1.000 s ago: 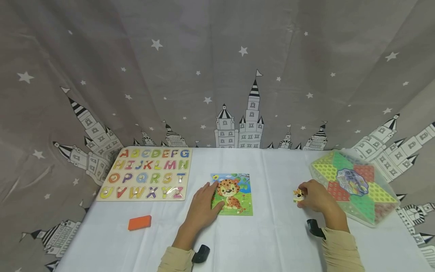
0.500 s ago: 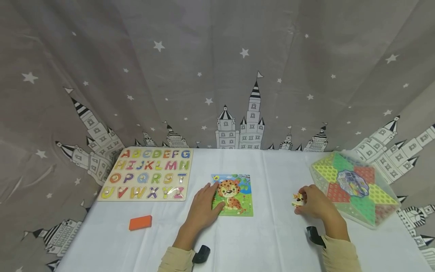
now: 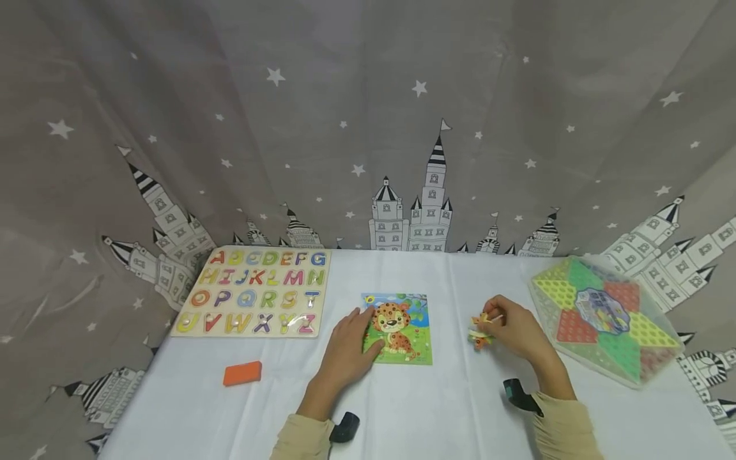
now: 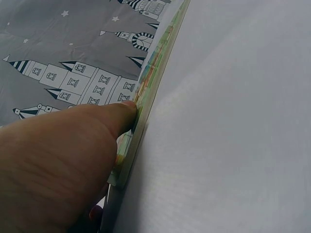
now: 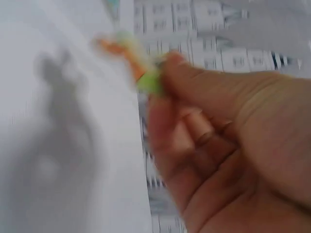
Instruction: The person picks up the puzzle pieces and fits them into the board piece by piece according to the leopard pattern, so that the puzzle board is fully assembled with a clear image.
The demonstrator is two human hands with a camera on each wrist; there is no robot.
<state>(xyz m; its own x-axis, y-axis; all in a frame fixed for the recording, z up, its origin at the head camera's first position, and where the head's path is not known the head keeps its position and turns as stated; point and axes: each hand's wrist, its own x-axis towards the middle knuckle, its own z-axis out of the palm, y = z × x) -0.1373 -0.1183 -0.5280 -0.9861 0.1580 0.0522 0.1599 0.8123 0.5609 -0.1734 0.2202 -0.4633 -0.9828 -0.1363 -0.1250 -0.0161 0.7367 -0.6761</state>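
My left hand (image 3: 349, 345) lies over the left edge of a square leopard picture puzzle (image 3: 398, 327), fingers extended. In the left wrist view the thumb (image 4: 124, 114) rests on the board's face near its thin edge (image 4: 146, 114). To the right, my right hand (image 3: 514, 327) pinches small orange, green and white jigsaw pieces (image 3: 480, 338) between thumb and fingers, above the white cloth. The right wrist view shows these pieces (image 5: 137, 65) blurred at the fingertips, and a shadow falls on the cloth beside them. How many pieces are held I cannot tell.
A wooden alphabet board (image 3: 253, 294) lies at the back left, with an orange block (image 3: 242, 374) in front of it. On the right is a hexagonal Chinese checkers box (image 3: 609, 319). A grey castle-print curtain (image 3: 322, 115) hangs behind the table.
My right hand has moved left and slightly away from me with the pieces, which have turned in its fingers. The left hand keeps its place on the leopard puzzle. The head view shifts slightly.
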